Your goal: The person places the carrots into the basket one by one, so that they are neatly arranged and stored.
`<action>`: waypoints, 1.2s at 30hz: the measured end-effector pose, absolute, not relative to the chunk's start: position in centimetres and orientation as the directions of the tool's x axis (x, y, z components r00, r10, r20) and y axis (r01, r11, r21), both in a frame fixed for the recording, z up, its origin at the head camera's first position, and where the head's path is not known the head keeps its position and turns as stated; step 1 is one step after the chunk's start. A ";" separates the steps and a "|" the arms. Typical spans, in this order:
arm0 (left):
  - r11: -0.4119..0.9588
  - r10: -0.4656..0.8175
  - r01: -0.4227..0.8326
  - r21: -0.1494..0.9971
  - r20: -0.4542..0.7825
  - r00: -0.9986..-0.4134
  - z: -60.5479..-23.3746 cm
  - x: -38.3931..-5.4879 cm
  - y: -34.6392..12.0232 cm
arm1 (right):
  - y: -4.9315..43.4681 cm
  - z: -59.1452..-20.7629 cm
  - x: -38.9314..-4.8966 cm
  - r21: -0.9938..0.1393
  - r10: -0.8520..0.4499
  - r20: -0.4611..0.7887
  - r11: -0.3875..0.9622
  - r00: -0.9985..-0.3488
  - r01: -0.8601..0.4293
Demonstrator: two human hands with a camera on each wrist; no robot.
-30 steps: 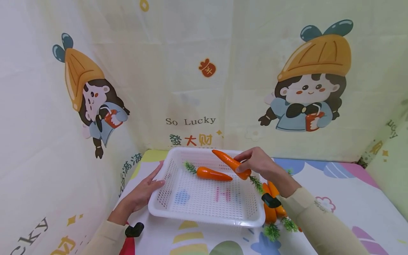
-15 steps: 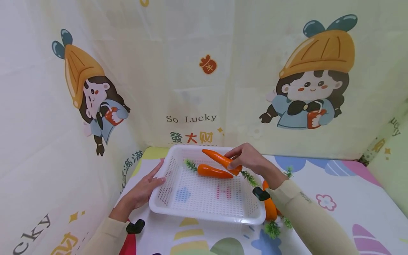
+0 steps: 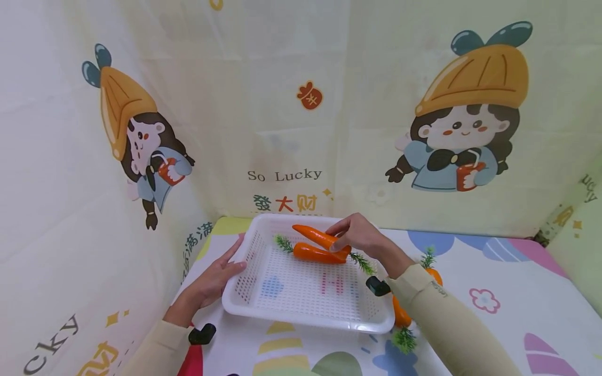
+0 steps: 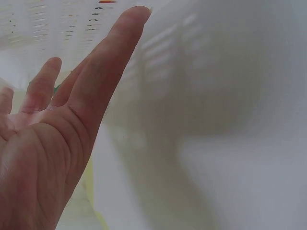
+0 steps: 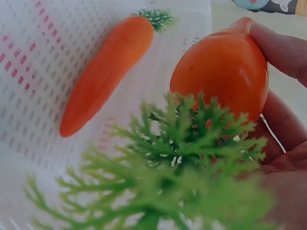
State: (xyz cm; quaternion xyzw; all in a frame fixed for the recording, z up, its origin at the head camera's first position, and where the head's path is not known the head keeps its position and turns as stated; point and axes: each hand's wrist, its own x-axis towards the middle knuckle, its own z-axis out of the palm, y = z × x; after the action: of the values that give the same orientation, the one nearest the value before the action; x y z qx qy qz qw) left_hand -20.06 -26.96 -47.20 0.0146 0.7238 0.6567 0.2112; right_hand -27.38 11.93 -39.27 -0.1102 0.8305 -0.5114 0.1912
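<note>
A white plastic basket (image 3: pixel 301 322) with slotted walls stands in the middle of the head view. Inside it lies one orange carrot (image 3: pixel 314 254), its green leafy top to the left. Just above that one, my right hand (image 3: pixel 361 235) pinches a second carrot (image 3: pixel 311 235) near its thick end, tip pointing left and greens trailing right. In the right wrist view the held carrot (image 5: pixel 220 72) is between thumb and fingers, partly behind its blurred greens (image 5: pixel 158 172). My left hand (image 3: pixel 213 279) rests along the basket's left side; the left wrist view shows its fingers (image 4: pixel 103 72) straight beside the slotted wall.
More carrots (image 3: pixel 402 313) lie on the patterned tablecloth (image 3: pixel 451 334) right of the basket, partly hidden by the right forearm. A red item (image 3: pixel 192 360) shows beside the left sleeve. A printed cloth (image 3: pixel 367 104) hangs behind and at both sides.
My right hand has moved left and lower over the basket, bringing its carrot close over the lying one. The left hand keeps its place at the basket's side.
</note>
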 end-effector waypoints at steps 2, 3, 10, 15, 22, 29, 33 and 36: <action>0.136 0.298 -0.257 0.957 -0.287 -0.911 -47.3 -20.0 -27.0 | 11.8 -39.5 -27.4 -0.891 -0.374 -0.212 0.454 -0.903 0.022; 0.135 0.298 -0.259 0.957 -0.288 -0.910 -47.3 -19.9 -26.9 | 11.7 -39.7 -27.5 -0.890 -0.373 -0.214 0.455 -0.903 0.023; 0.140 0.293 -0.266 0.954 -0.297 -0.909 -47.6 -19.7 -26.8 | 11.2 -40.7 -27.6 -0.882 -0.365 -0.215 0.470 -0.906 0.020; 0.140 0.293 -0.266 0.954 -0.297 -0.909 -47.6 -19.9 -26.7 | 11.0 -41.3 -27.8 -0.874 -0.360 -0.219 0.486 -0.907 0.019; 0.152 0.272 -0.268 0.951 -0.301 -0.914 -47.5 -20.3 -26.9 | 10.5 -41.7 -28.5 -0.875 -0.359 -0.232 0.483 -0.904 0.032; 0.146 0.268 -0.267 0.953 -0.298 -0.916 -47.3 -20.4 -26.9 | 10.0 -42.0 -28.8 -0.861 -0.338 -0.233 0.508 -0.912 0.031; 0.125 0.268 -0.281 0.952 -0.305 -0.914 -47.3 -20.3 -27.0 | 9.8 -42.5 -28.9 -0.847 -0.323 -0.237 0.530 -0.916 0.032; 0.123 0.273 -0.277 0.953 -0.301 -0.914 -47.3 -20.3 -27.0 | 9.8 -42.9 -29.0 -0.837 -0.303 -0.249 0.546 -0.920 0.047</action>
State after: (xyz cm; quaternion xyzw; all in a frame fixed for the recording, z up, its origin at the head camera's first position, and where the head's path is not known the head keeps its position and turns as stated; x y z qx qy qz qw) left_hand -20.27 -26.99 -47.29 -0.0014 0.7201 0.6621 0.2074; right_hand -28.97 9.77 -42.90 -0.0747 0.8592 -0.4707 0.1861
